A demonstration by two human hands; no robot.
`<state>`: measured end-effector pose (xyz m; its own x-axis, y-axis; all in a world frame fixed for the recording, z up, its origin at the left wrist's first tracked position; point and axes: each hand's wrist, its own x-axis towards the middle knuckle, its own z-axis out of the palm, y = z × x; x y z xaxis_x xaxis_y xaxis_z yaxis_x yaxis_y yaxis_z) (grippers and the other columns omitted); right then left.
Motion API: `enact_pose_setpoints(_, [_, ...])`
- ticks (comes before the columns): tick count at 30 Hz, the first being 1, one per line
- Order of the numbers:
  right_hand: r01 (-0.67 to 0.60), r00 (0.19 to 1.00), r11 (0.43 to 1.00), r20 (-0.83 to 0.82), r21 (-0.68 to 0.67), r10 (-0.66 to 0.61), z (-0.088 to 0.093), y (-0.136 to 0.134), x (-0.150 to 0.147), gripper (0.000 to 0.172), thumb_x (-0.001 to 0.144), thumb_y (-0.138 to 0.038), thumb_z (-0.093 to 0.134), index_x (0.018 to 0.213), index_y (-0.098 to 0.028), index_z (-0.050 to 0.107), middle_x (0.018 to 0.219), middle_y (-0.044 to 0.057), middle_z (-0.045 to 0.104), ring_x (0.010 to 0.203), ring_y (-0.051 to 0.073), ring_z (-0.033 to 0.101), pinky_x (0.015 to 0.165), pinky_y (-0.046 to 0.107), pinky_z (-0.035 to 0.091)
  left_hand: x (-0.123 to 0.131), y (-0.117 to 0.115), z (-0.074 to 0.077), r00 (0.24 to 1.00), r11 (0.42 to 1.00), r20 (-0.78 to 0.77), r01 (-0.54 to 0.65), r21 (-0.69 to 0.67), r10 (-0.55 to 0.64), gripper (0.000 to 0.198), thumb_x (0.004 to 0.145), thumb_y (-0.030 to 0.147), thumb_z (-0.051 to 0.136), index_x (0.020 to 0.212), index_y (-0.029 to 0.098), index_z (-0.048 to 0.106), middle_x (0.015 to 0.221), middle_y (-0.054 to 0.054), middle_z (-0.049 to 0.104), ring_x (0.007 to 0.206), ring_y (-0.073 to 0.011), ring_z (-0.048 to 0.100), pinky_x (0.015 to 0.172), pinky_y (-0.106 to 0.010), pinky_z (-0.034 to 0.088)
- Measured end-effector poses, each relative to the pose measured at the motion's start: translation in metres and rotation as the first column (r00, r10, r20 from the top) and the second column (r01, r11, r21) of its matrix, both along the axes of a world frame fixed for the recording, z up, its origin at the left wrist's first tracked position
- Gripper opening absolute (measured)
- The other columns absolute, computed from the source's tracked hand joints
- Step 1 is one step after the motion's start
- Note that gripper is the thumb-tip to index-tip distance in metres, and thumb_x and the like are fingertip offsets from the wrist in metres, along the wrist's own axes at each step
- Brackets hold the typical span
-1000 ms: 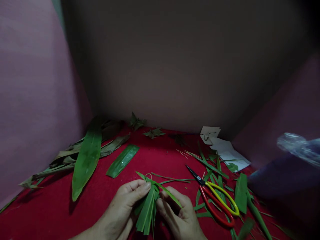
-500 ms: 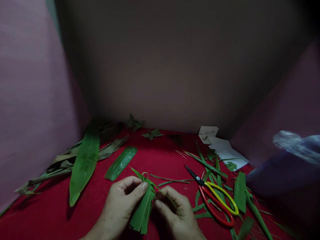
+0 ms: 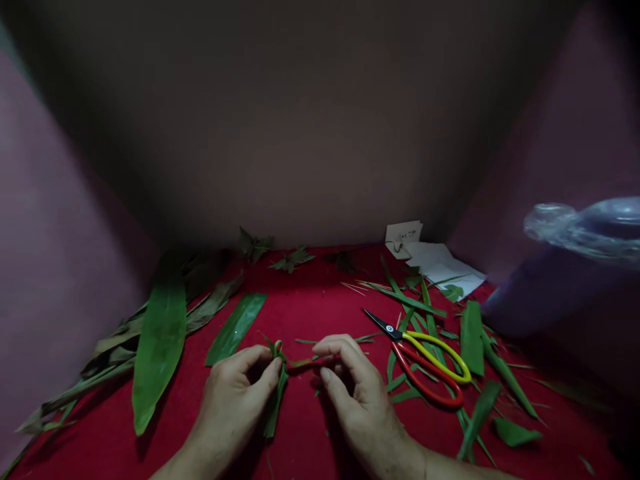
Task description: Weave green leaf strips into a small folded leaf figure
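Note:
A small bundle of green leaf pieces [image 3: 275, 407], tied near its top with a little loop above, hangs from my left hand [image 3: 240, 393]. The thumb and forefinger of that hand pinch it at the knot. From the knot a thin leaf strip [image 3: 300, 364] runs right to my right hand [image 3: 353, 387], whose curled fingers hold its far end; the exact grip is partly hidden. To the right of that hand lie scissors [image 3: 395, 332] with one yellow and one red handle, blades parted slightly or closed, I cannot tell.
A long broad leaf [image 3: 160, 347] and dried leaves [image 3: 113, 343] lie at left, with a cut leaf piece [image 3: 237, 327] nearer. Leaf scraps [image 3: 471, 340], white papers [image 3: 445, 263] and a plastic-wrapped purple object [image 3: 550, 287] are at right. Lobed leaves [image 3: 291, 259] lie by the back wall.
My right hand has moved away from the bundle, drawing the strip out sideways. The bundle has turned and looks narrower. The whole view has shifted a little.

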<state>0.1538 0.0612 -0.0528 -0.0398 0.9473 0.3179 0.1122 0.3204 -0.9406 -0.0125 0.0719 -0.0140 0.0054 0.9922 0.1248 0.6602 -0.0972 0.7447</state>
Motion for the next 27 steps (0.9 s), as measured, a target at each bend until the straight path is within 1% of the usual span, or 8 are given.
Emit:
enact_pose_setpoints(3, [-0.011,1.0,1.0,-0.005,-0.006,0.011,-0.001,0.0,0.0,0.024,0.077,-0.002,0.044,0.088,-0.02,0.056,0.089,0.002,0.055,0.082,0.014,0.054,0.072,0.026,0.045,-0.002,0.0,-0.013,0.996,0.999,-0.078,0.039,-0.018,-0.04,0.021,0.08,0.032,0.054,0.066,0.019,0.063,0.059,0.001,0.06,0.056,-0.0156,0.053,0.054,-0.023,0.039])
enact_pose_setpoints(5, [-0.023,1.0,1.0,-0.01,-0.012,0.023,-0.001,0.0,0.001,0.026,0.077,0.0,0.043,0.087,-0.02,0.056,0.09,0.002,0.054,0.084,0.014,0.053,0.073,0.026,0.045,-0.004,-0.001,-0.02,0.989,0.997,-0.131,0.072,0.006,-0.07,0.021,0.081,0.033,0.053,0.07,0.019,0.063,0.064,0.0,0.064,0.059,-0.0162,0.057,0.056,-0.024,0.041])
enact_pose_setpoints(7, [-0.035,0.999,0.999,-0.016,-0.014,0.035,-0.002,0.0,0.001,0.027,0.076,0.002,0.042,0.087,-0.02,0.055,0.091,0.002,0.054,0.086,0.014,0.053,0.075,0.026,0.045,-0.007,-0.003,-0.026,0.982,0.992,-0.169,0.103,0.07,-0.09,0.017,0.081,0.033,0.053,0.078,0.02,0.064,0.072,-0.002,0.067,0.065,-0.0171,0.061,0.061,-0.025,0.044])
enact_pose_setpoints(10, [-0.049,0.998,0.999,-0.036,-0.019,0.049,-0.001,0.0,0.0,0.029,0.075,0.003,0.042,0.085,-0.02,0.056,0.091,0.002,0.053,0.086,0.014,0.053,0.076,0.026,0.045,-0.008,-0.004,-0.029,0.97,0.982,-0.213,0.145,0.121,-0.117,0.016,0.082,0.032,0.054,0.084,0.02,0.064,0.078,-0.003,0.069,0.069,-0.0179,0.063,0.063,-0.027,0.046])
enact_pose_setpoints(15, [-0.062,0.997,0.998,-0.053,-0.008,0.061,0.0,0.0,0.0,0.027,0.075,0.003,0.043,0.082,-0.019,0.058,0.089,0.002,0.053,0.085,0.014,0.053,0.075,0.026,0.047,-0.007,-0.003,-0.031,0.953,0.956,-0.277,0.191,0.223,-0.126,0.014,0.082,0.029,0.054,0.084,0.019,0.063,0.077,-0.004,0.07,0.068,-0.0185,0.065,0.064,-0.028,0.048])
enact_pose_setpoints(18, [-0.065,0.997,0.998,-0.046,-0.007,0.065,-0.001,0.0,0.001,0.026,0.076,0.001,0.043,0.08,-0.019,0.058,0.088,0.002,0.053,0.085,0.014,0.053,0.075,0.027,0.047,-0.005,-0.003,-0.032,0.941,0.939,-0.304,0.228,0.256,-0.146,0.013,0.083,0.026,0.052,0.085,0.019,0.062,0.078,-0.004,0.07,0.069,-0.0186,0.066,0.065,-0.029,0.049])
enact_pose_setpoints(22, [-0.065,0.996,0.998,-0.054,-0.008,0.064,-0.003,0.001,0.0,0.025,0.076,0.0,0.043,0.08,-0.019,0.058,0.088,0.003,0.053,0.085,0.014,0.053,0.074,0.027,0.048,-0.004,-0.004,-0.03,0.942,0.947,-0.295,0.229,0.225,-0.158,0.013,0.083,0.027,0.052,0.084,0.019,0.062,0.078,-0.004,0.069,0.07,-0.0185,0.065,0.065,-0.029,0.049])
enact_pose_setpoints(27, [-0.063,0.997,0.998,-0.041,-0.001,0.063,-0.005,0.002,0.0,0.025,0.077,0.0,0.042,0.081,-0.019,0.058,0.088,0.003,0.054,0.085,0.014,0.053,0.075,0.027,0.047,-0.005,-0.003,-0.027,0.963,0.978,-0.225,0.178,0.109,-0.15,0.015,0.083,0.031,0.051,0.085,0.02,0.062,0.078,-0.003,0.069,0.07,-0.0182,0.064,0.065,-0.028,0.047])
